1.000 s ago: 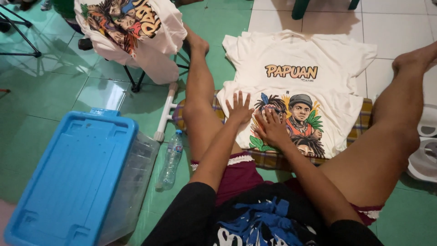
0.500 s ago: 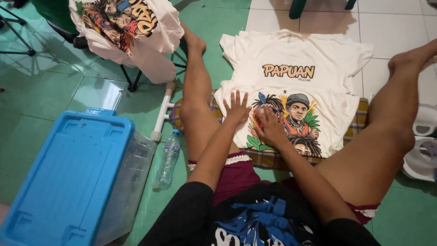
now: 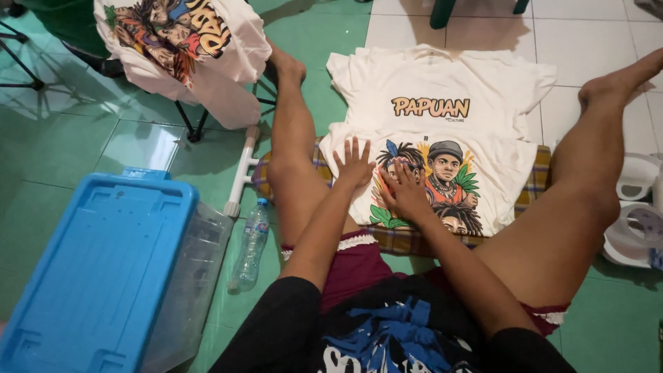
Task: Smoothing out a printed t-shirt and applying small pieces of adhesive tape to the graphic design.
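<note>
I sit on the floor with my legs spread around a cream T-shirt (image 3: 442,90) laid flat in front of me. It carries lettering across the chest and a colourful print of faces and leaves (image 3: 442,176) lower down. My left hand (image 3: 354,168) lies flat, fingers spread, on the shirt's left edge beside the print. My right hand (image 3: 405,195) presses flat on the print's left part. Neither hand holds anything. A checked cloth pad (image 3: 540,179) lies under the shirt's lower half.
A clear storage box with a blue lid (image 3: 97,269) stands at my left. A plastic bottle (image 3: 250,242) and a white pipe piece (image 3: 242,176) lie beside my left leg. Another printed shirt (image 3: 186,48) hangs over a chair at the back left. White tape rolls (image 3: 639,214) sit right.
The view has shifted slightly. Both hands stay flat on the shirt, about where they were.
</note>
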